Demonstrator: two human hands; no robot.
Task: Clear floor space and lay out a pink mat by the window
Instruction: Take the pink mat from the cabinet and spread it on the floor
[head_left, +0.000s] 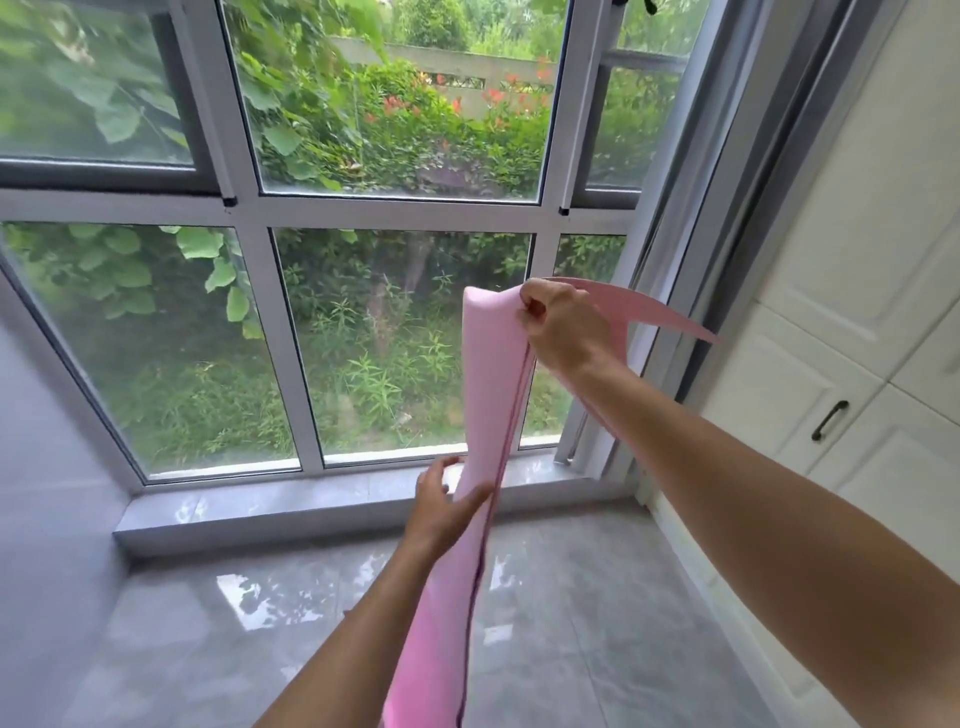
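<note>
A pink mat, still loosely rolled, stands almost upright in front of me, reaching from the bottom edge of the view up to mid-height. My right hand pinches its top edge, and a loose flap of the mat curls away to the right behind that hand. My left hand wraps around the roll lower down, near the level of the window sill. Behind the mat is the large window with white frames and green plants outside.
Glossy grey floor tiles spread below the window. A grey stone sill step runs along the window's base. White cabinet doors with a dark handle line the right side. A grey wall closes the left.
</note>
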